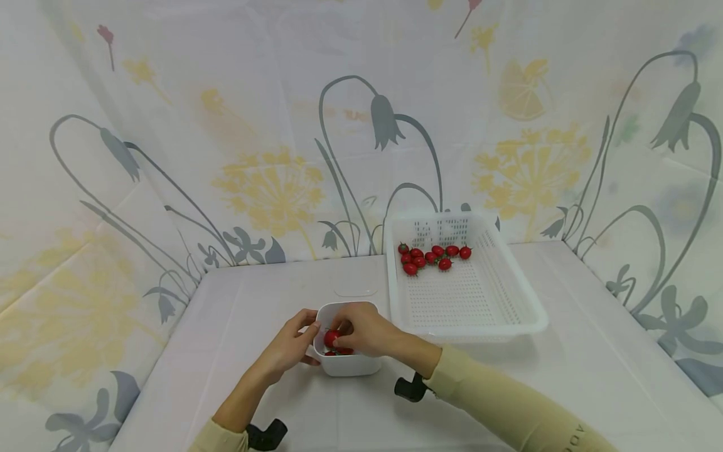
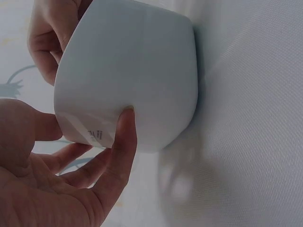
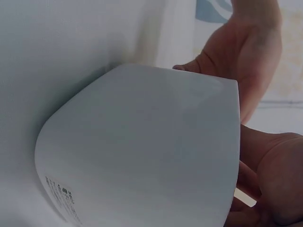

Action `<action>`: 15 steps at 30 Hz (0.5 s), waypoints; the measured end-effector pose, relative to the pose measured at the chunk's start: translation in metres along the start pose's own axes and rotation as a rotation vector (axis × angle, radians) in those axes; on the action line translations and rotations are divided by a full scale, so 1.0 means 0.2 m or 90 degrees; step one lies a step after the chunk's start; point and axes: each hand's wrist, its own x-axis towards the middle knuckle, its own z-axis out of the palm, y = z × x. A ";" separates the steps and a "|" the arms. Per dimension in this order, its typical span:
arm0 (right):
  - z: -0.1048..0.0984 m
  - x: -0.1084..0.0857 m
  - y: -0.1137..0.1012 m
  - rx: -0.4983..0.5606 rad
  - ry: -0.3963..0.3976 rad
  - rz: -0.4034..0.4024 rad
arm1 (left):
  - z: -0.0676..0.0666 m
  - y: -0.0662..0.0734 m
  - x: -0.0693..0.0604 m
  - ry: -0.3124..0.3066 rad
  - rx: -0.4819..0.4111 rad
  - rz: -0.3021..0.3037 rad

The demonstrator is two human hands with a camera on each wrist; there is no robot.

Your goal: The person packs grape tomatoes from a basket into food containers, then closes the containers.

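A small white container [image 1: 351,368] stands upright on the table near its front. My left hand [image 1: 289,347] holds it by its left side, with the thumb at the rim and the fingers against the outer wall, as the left wrist view also shows. My right hand [image 1: 367,329] reaches over the rim into the container. Its fingertips pinch a red cherry tomato [image 1: 331,338] inside. Other red tomatoes [image 1: 344,351] lie below it, partly hidden by the wall and the hand. In the right wrist view the container's wall [image 3: 142,146] hides those fingertips.
Behind and to the right, a white perforated basket [image 1: 531,317] holds several cherry tomatoes [image 1: 444,264] towards its back left. A pale, rounded outline [image 1: 356,293] lies on the white-covered table just behind the container. A flower-printed cloth [image 1: 271,188] hangs behind the table.
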 end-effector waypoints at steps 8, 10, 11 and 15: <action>0.02 0.03 0.00 -0.085 -0.032 -0.004 | 0.00 0.00 0.00 0.002 -0.002 0.001; 0.03 0.03 0.00 -0.083 -0.045 0.000 | 0.00 -0.01 0.00 0.002 -0.001 0.001; 0.03 0.04 0.00 -0.080 -0.051 0.003 | 0.00 -0.01 0.00 0.001 -0.001 0.001; 0.04 0.04 0.00 -0.070 -0.073 0.000 | 0.00 -0.01 0.00 0.001 -0.001 0.000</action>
